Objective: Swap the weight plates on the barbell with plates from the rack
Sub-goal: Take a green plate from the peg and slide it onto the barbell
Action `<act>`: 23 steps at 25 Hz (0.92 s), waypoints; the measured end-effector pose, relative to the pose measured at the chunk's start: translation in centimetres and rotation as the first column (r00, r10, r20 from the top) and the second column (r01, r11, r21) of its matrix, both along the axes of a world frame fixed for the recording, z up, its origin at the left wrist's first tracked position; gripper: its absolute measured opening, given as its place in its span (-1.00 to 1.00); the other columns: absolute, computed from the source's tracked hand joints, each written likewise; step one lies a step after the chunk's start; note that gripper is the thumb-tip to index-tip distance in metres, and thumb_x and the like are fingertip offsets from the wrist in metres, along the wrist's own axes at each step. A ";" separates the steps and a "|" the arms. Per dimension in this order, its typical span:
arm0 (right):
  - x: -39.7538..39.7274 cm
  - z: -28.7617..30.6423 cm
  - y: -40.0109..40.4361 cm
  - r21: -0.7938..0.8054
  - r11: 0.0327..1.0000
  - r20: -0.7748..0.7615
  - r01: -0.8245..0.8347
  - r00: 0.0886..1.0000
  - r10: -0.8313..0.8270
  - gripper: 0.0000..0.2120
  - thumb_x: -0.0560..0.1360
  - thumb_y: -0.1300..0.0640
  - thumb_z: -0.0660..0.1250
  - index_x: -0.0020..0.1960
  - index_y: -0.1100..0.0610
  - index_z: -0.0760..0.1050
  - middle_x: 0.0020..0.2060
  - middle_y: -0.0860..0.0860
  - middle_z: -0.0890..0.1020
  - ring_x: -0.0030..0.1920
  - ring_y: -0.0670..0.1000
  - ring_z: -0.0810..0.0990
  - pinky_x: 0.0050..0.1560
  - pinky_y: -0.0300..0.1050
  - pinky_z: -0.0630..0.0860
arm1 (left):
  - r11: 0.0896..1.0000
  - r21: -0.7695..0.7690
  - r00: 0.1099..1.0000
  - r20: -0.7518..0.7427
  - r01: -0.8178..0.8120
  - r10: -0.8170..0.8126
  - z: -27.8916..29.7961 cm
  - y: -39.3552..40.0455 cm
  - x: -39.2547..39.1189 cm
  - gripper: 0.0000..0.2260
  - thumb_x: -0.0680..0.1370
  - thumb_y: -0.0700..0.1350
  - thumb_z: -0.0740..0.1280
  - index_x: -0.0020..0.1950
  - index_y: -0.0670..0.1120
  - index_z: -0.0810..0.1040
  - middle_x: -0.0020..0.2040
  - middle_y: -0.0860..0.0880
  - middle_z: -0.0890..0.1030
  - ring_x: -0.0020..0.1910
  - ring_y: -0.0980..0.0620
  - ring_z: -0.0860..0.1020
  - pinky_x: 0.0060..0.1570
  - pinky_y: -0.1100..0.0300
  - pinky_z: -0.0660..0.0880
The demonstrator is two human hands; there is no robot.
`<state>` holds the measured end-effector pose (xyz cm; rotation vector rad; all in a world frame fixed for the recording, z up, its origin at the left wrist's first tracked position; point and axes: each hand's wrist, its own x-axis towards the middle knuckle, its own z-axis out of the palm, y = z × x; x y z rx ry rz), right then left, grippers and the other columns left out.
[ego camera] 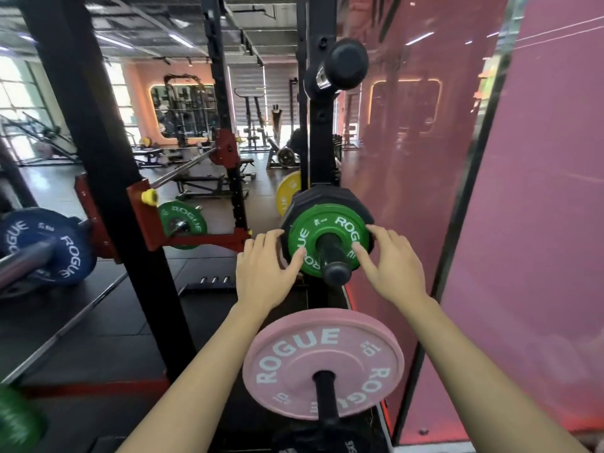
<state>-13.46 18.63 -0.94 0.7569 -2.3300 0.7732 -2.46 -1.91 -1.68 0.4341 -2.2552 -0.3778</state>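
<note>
A small green plate (340, 228) marked ROGUE sits on a black storage peg (331, 256) of the rack, in front of a thicker black plate (327, 196). My left hand (264, 266) touches the green plate's left edge with spread fingers. My right hand (389, 261) rests fingertips on its right edge and face. Neither hand is closed around the plate. Below, a pink plate (323, 361) marked 10 hangs on a lower peg. At far left, the barbell (23, 261) carries a blue plate (62, 243).
Black rack uprights (98, 142) stand left and centre, with red J-hooks (143, 214). Further back hang another green plate (184, 220) and a yellow plate (287, 191). A pink wall panel (490, 191) runs close on the right. Benches and racks fill the far room.
</note>
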 end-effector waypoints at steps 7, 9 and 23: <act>-2.3 0.2 -1.9 -0.101 0.995 -0.002 -0.009 1.000 0.009 -0.60 0.55 -0.19 0.22 0.26 0.04 0.40 -0.01 0.00 0.57 -0.03 0.09 0.55 -0.15 -0.05 0.47 | 1.000 -0.025 0.998 -0.059 0.018 -0.019 0.2 -0.8 -2.5 -0.65 0.57 0.17 0.30 0.20 -0.05 0.52 0.04 0.02 0.58 0.05 -0.01 0.49 0.02 0.05 0.41; -2.6 0.2 -1.9 -0.090 0.996 0.005 0.006 1.000 -0.006 -0.61 0.54 -0.20 0.23 0.21 0.04 0.37 -0.06 0.01 0.57 -0.10 0.11 0.56 -0.22 -0.04 0.45 | 1.000 -0.012 0.996 -0.089 0.029 -0.030 0.1 -0.6 -2.9 -0.68 0.56 0.13 0.32 0.15 -0.08 0.53 0.00 0.01 0.58 0.02 0.00 0.49 -0.01 0.07 0.42; -1.5 0.2 -2.7 -0.171 0.983 0.179 0.061 0.983 -0.030 -0.54 0.51 -0.21 0.26 0.21 0.12 0.39 0.04 0.08 0.58 0.03 0.17 0.53 -0.14 -0.05 0.34 | 0.997 0.040 0.995 -0.079 0.065 -0.062 -0.2 0.1 -2.7 -0.62 0.56 0.09 0.33 0.25 -0.13 0.49 0.10 -0.05 0.57 0.11 -0.04 0.48 0.06 0.01 0.47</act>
